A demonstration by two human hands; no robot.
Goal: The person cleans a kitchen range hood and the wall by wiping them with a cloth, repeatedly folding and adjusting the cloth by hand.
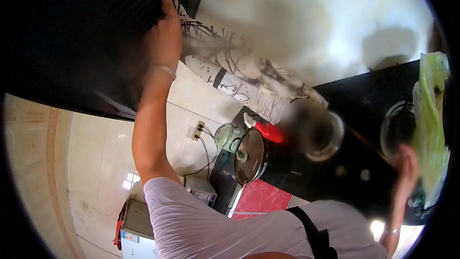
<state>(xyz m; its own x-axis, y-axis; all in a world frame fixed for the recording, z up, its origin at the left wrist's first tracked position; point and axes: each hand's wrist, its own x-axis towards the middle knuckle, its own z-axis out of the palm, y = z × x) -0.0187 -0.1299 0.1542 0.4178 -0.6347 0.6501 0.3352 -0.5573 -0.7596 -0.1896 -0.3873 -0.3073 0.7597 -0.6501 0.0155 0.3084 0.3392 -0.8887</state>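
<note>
My left hand reaches up beside the dark ribbed range hood, its fingers closed on the upper end of a white sheet printed with dark branches. The sheet hangs at a slant along the tiled wall, down towards the stove; whether it is cloth or film I cannot tell. Lower right, my right hand is blurred over the black stove top. Its fingers look stretched out, with nothing visible in them. Close beside it is a clear plastic bag with something green inside.
A blurred round pot is on the near burner, and another burner lies farther right. Beside the stove are a red spray bottle, a glass-lidded pan and a green small appliance. Cords run to a wall socket.
</note>
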